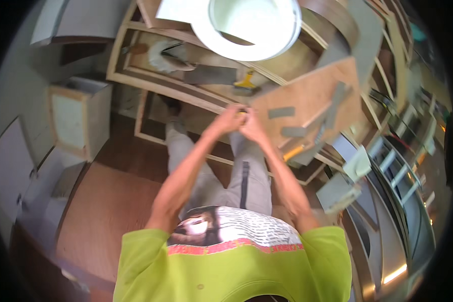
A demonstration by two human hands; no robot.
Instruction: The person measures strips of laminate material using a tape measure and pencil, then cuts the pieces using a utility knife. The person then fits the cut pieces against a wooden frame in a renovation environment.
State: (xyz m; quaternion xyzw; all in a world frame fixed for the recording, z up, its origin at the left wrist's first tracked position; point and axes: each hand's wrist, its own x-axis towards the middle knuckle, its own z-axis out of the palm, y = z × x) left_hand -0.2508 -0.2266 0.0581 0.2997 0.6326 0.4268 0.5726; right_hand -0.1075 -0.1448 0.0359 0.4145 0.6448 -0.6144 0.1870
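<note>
My left hand (pixel 227 120) and my right hand (pixel 252 126) are raised together in front of me, fingers closed on a small yellow thing (pixel 242 114) that is mostly hidden between them. They meet at the near corner of a plywood panel (pixel 312 100) with grey strips stuck on it. A big white roll of edge tape (pixel 254 25) lies beyond the hands at the top. Below are my grey trousers and my lime-green shirt.
A yellow-handled tool (pixel 246 83) lies on a wooden frame (pixel 136 75) behind the hands. A small plywood box cabinet (pixel 80 118) stands at the left. Brown floor boards lie lower left. Grey offcuts (pixel 337 194) and stacked panels crowd the right side.
</note>
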